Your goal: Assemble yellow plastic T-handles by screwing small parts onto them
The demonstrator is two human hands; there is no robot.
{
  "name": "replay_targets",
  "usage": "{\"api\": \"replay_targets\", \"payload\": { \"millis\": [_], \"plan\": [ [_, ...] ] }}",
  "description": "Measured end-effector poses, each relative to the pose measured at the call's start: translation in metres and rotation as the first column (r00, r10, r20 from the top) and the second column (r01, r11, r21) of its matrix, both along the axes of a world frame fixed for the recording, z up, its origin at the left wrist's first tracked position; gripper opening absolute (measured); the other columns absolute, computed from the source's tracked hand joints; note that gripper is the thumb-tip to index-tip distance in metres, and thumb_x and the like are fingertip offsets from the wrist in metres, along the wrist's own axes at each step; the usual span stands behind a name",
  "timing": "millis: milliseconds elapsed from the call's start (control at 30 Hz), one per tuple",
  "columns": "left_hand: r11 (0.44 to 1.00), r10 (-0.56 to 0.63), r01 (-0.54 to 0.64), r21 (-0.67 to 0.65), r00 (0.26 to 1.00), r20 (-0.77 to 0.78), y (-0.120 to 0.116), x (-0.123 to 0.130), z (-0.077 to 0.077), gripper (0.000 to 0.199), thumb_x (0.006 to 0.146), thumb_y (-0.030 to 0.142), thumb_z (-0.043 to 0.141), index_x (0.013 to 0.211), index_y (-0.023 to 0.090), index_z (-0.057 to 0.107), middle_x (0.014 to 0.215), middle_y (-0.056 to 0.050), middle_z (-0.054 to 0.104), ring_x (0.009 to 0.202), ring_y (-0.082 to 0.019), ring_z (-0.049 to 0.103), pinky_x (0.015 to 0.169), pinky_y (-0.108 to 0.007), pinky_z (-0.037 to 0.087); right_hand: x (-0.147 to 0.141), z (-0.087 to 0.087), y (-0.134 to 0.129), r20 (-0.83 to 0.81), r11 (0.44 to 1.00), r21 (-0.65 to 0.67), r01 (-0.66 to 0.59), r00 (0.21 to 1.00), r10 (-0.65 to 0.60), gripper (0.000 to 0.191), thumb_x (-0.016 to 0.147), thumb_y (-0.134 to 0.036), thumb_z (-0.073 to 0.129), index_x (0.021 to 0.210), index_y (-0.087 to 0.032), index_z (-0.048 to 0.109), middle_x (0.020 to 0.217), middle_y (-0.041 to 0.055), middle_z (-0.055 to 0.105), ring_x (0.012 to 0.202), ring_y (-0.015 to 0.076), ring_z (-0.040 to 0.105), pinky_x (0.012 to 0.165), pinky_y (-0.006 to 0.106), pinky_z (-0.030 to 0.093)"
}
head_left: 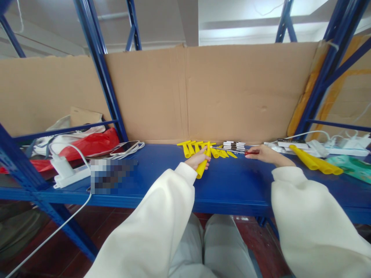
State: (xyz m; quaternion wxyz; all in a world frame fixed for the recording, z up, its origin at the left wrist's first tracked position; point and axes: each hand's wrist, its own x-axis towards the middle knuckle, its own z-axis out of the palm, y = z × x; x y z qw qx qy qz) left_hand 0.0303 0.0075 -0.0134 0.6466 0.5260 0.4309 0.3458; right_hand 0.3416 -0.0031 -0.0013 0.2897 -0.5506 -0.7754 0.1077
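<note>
My left hand (201, 159) is wrapped round a yellow tapered plastic tube (201, 170), its wide hollow end towards me. In my right hand (263, 153) is a screwdriver (251, 152) with a red handle. Its thin metal shaft points left, and the tip reaches the upper part of the held tube; whether it touches or enters it I cannot tell. Behind my left hand lie several more yellow tapered tubes (185, 150) in a row. A small stack of white sticks with dark bands (233, 146) rests between the two hands, further back.
The blue metal shelf (162, 173) is backed by a cardboard sheet (249, 92) between blue posts. At right lie more yellow tubes (315, 160), white power strips with cables and a green packet (352, 168). Leftward are a phone (124, 148), a red bag (92, 144) and a power strip (72, 177).
</note>
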Motion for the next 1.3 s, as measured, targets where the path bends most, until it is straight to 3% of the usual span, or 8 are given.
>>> {"api": "replay_targets", "payload": {
  "millis": [233,333,467,600,700,867,1033,1300],
  "plan": [
    [1.000,0.023,-0.023,-0.021,1.000,-0.004,-0.005,0.001,0.005,0.098,0.087,-0.002,0.049,0.168,0.034,0.009,0.072,0.006,0.049,0.046,-0.008,0.044,0.045,-0.017,0.036,-0.005,0.002,-0.006,-0.090,0.996,-0.085,0.027,0.995,-0.034,0.070,0.052,-0.090,0.069,0.072,-0.023,0.069,0.063,0.0042,0.066,0.064,0.0221,0.060,0.062,0.035,0.046],
    [0.999,0.026,-0.026,-0.036,1.000,0.006,-0.006,0.001,0.007,0.092,0.089,-0.001,0.048,0.167,0.033,0.014,0.071,0.006,0.047,0.045,-0.008,0.043,0.044,-0.016,0.035,0.000,-0.004,0.001,-0.127,0.996,-0.063,0.062,0.990,-0.069,0.057,0.049,-0.075,0.079,0.072,-0.025,0.062,0.069,0.0039,0.070,0.069,0.0235,0.063,0.064,0.035,0.048],
    [0.997,0.048,-0.046,-0.055,0.998,0.036,-0.005,0.002,0.009,0.090,0.090,-0.002,0.047,0.166,0.033,0.015,0.071,0.006,0.048,0.044,-0.008,0.043,0.042,-0.016,0.034,0.006,-0.012,0.010,-0.101,0.988,0.007,0.155,0.983,-0.154,0.040,0.053,-0.048,0.081,0.072,-0.027,0.054,0.064,-0.0014,0.067,0.063,0.0204,0.061,0.060,0.031,0.047],
    [0.997,0.042,-0.038,-0.069,0.997,0.063,-0.002,0.002,0.007,0.091,0.089,-0.003,0.045,0.166,0.033,0.014,0.070,0.006,0.048,0.044,-0.008,0.043,0.043,-0.016,0.034,0.005,-0.010,0.005,-0.082,0.963,0.125,0.238,0.970,-0.229,0.026,0.059,-0.037,0.075,0.075,-0.026,0.058,0.061,-0.0013,0.067,0.060,0.0206,0.062,0.060,0.032,0.048],
    [0.997,0.015,-0.008,-0.082,0.996,0.089,0.002,0.001,0.005,0.094,0.087,-0.003,0.049,0.166,0.034,0.014,0.070,0.007,0.048,0.044,-0.008,0.043,0.044,-0.017,0.035,0.005,-0.004,-0.003,-0.072,0.953,0.188,0.236,0.971,-0.226,0.020,0.066,-0.041,0.074,0.078,-0.026,0.069,0.069,0.0037,0.074,0.067,0.0255,0.068,0.065,0.036,0.053],
    [0.996,-0.014,0.024,-0.083,0.992,0.122,0.006,-0.001,0.001,0.096,0.085,-0.003,0.054,0.166,0.034,0.016,0.071,0.007,0.049,0.045,-0.007,0.044,0.045,-0.016,0.036,0.008,0.003,-0.005,-0.056,0.942,0.257,0.217,0.976,-0.210,0.030,0.071,-0.051,0.077,0.086,-0.026,0.082,0.091,0.0094,0.081,0.092,0.0352,0.073,0.079,0.042,0.057],
    [0.995,0.027,-0.018,-0.093,0.995,0.101,0.000,0.000,0.006,0.091,0.090,-0.005,0.044,0.167,0.032,0.012,0.070,0.007,0.048,0.044,-0.007,0.043,0.044,-0.015,0.034,0.012,-0.002,-0.002,-0.148,0.953,0.175,0.248,0.963,-0.223,0.040,0.065,-0.053,0.082,0.092,-0.023,0.078,0.089,0.0102,0.080,0.088,0.0340,0.074,0.080,0.045,0.060],
    [0.992,0.054,-0.040,-0.120,0.992,0.114,-0.007,0.002,0.012,0.087,0.091,-0.005,0.042,0.166,0.032,0.014,0.068,0.007,0.046,0.043,-0.007,0.041,0.042,-0.015,0.032,0.019,-0.002,-0.005,-0.391,0.933,0.215,0.288,0.901,-0.188,0.059,0.056,-0.067,0.086,0.090,-0.023,0.068,0.081,0.0089,0.075,0.080,0.0301,0.072,0.074,0.044,0.060]
  ]
}}
